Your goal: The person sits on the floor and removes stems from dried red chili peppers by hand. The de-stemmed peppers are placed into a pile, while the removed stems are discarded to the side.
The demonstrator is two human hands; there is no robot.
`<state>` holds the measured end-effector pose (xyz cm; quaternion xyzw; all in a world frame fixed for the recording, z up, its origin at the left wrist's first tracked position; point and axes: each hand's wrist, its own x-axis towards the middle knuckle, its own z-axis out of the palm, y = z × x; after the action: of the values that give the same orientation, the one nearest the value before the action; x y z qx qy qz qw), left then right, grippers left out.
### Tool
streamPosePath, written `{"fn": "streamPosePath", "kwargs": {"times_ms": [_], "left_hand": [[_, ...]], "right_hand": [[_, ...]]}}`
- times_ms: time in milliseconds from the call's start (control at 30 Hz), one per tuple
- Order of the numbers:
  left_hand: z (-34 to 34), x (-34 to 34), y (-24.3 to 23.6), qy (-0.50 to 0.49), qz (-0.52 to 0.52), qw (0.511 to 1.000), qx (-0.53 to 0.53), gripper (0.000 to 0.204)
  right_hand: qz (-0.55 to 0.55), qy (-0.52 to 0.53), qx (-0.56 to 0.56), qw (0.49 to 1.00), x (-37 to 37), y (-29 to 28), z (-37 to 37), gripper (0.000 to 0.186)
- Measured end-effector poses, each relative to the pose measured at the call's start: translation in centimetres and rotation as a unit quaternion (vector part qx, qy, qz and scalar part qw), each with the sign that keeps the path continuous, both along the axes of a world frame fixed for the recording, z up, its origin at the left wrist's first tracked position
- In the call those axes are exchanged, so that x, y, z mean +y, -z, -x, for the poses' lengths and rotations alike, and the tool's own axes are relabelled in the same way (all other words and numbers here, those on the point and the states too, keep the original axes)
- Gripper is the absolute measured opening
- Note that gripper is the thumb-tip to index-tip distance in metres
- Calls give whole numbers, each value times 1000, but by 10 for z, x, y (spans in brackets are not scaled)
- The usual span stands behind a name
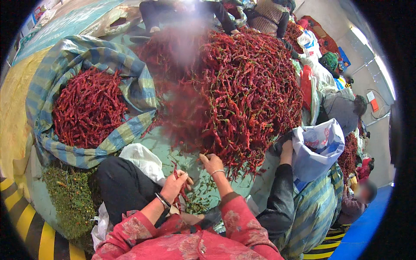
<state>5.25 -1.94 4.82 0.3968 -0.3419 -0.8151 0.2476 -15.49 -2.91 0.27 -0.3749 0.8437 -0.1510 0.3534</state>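
Low in the head view, my left hand (175, 186) is closed around several dried red chillies, which hang above my lap. Just to its right, my right hand (211, 164) has curled fingers at the front edge of the large chilli pile (251, 99); what they hold, if anything, is too small to tell. Loose green stems (199, 203) lie below both hands. A blue-and-tan checked sack (135, 79), rolled open at left, holds more red chillies (86, 108). A heap of green stems (67, 203) lies beside my left leg. A blurred haze obscures the pile's middle.
A white bag (317, 143) stands by my right leg on a checked sack (312, 212). Other people (266, 19) sit behind the pile and along the right (340, 110) among sacks and chilli heaps. Yellow-and-black striped edging (24, 214) runs at lower left.
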Motion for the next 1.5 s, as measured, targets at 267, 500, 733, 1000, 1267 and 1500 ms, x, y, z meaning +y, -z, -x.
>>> {"fn": "streamPosePath", "kwargs": {"times_ms": [267,500,733,1000,1267,1500], "left_hand": [[7,0,25,-24,38,997,-62,20],[25,11,34,115,64,980,-150,20],[32,38,28,101,370,913,-137,24],[11,10,32,-164,19,979,-122,25],[19,7,43,-203,1,971,-123,19],[25,-3,22,-168,83,973,-135,18]], "right_hand": [[96,88,-129,983,35,-14,-2,27],[94,-99,-24,990,117,-29,-31,31],[-23,-184,92,978,133,-17,-48,23],[82,-223,186,953,81,-45,-24,33],[115,-301,297,899,-51,-1,-58,17],[211,-244,219,921,-15,-63,-51,17]]}}
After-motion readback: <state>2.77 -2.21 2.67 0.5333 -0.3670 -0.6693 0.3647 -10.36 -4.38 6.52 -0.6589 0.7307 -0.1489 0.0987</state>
